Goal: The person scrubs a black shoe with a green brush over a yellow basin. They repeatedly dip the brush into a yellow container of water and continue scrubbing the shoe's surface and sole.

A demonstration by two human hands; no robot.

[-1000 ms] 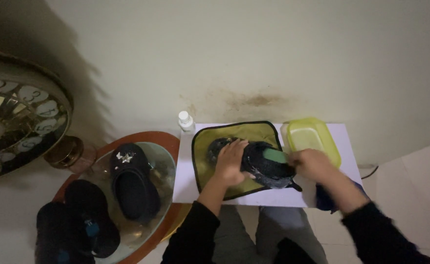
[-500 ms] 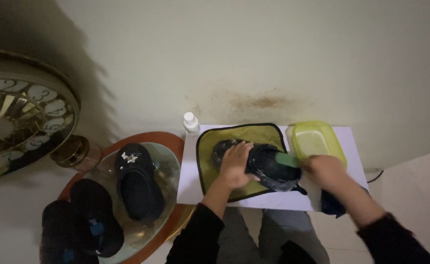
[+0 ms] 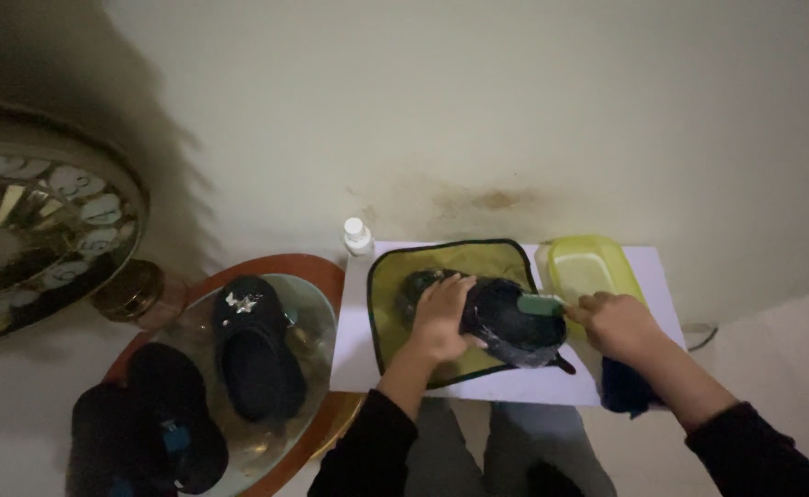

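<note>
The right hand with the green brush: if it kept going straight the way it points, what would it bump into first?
The right hand points its green brush leftward onto the black shoe. That shoe comes first; beyond it, probably the left hand holding it, though depth is unclear.

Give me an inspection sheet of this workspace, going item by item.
Surface: white board carrying a yellow-green cloth.
Job's things: dark shoe on the cloth; green brush on it.
Clutter: yellow tub, white bottle, dark blue rag, more dark shoes on a round glass table.
Grips: left hand steadies the shoe; right hand holds the brush.
Cables: one thin loop at the right edge.
Surroundings: stained wall, ornate clock.
</note>
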